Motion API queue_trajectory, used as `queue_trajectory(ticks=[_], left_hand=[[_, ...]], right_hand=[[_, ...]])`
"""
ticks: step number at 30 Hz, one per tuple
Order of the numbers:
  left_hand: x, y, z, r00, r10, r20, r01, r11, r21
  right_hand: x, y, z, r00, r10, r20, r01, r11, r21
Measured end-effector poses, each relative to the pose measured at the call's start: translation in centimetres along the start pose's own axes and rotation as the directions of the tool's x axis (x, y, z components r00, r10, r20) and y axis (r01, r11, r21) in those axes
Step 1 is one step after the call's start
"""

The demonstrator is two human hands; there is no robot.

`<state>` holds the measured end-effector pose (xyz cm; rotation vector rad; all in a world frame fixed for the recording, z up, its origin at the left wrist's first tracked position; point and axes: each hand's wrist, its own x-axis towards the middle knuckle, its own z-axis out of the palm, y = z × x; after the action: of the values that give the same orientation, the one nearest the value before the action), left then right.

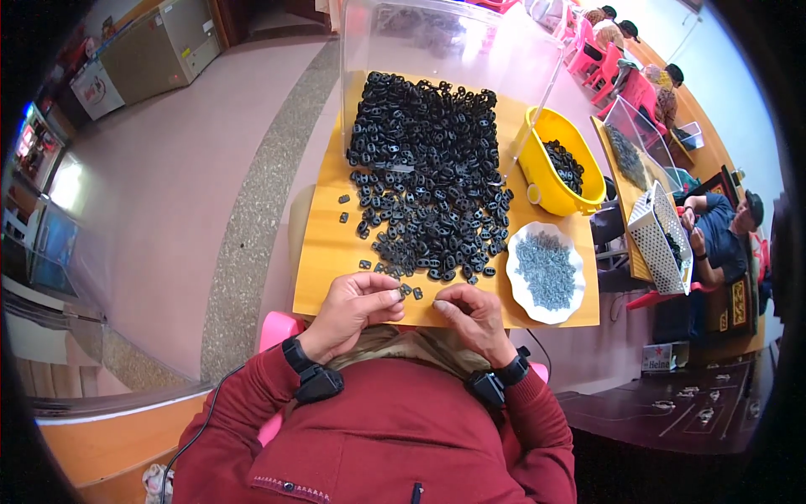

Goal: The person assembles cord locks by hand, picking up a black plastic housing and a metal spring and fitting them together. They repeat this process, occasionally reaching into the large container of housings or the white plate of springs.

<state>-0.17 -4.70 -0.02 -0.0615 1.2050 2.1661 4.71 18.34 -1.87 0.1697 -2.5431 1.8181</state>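
A person in a dark red sweater is sitting at a small square desk [323, 252] with a yellow-orange wooden top, both hands working at its near edge. The left hand [357, 307] is curling its fingers, the tips pinching a small black plastic piece [397, 291]; the right hand [472, 315] is closing loosely beside it, and whether it is gripping anything cannot be told. Two more loose pieces are lying just between the hands. A broad heap of small black plastic clips [428, 176] is spreading across the middle and far side of the desk, partly ringed by a clear plastic guard [445, 42]. A yellow plastic tub [558, 164] with more black parts is standing at the right edge, and a white scalloped plate of grey metal screws [546, 270] is resting near the right front corner. The floor is showing pale pink tile with a grey speckled strip [260, 193]. Other people are sitting at neighbouring desks on pink chairs to the far right.
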Motion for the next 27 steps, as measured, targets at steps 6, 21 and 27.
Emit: queue_trajectory(ticks=[6, 21, 27], left_hand=[[0.2, -0.4, 0.2, 0.999, -0.04, 0.008, 0.04, 0.999, -0.004], [0.2, -1.0, 0.7, 0.99, -0.126, 0.07, 0.127, 0.992, -0.013], [0.3, -1.5, 0.6, 0.987, -0.133, 0.087, 0.137, 0.99, -0.036]], right_hand=[[0.1, -0.8, 0.3, 1.0, 0.005, 0.008, -0.005, 1.0, 0.014], [0.1, -1.5, 1.0, 0.996, 0.08, 0.04, -0.083, 0.992, 0.097], [0.2, -1.6, 1.0, 0.998, 0.034, 0.055, -0.039, 0.994, 0.099]])
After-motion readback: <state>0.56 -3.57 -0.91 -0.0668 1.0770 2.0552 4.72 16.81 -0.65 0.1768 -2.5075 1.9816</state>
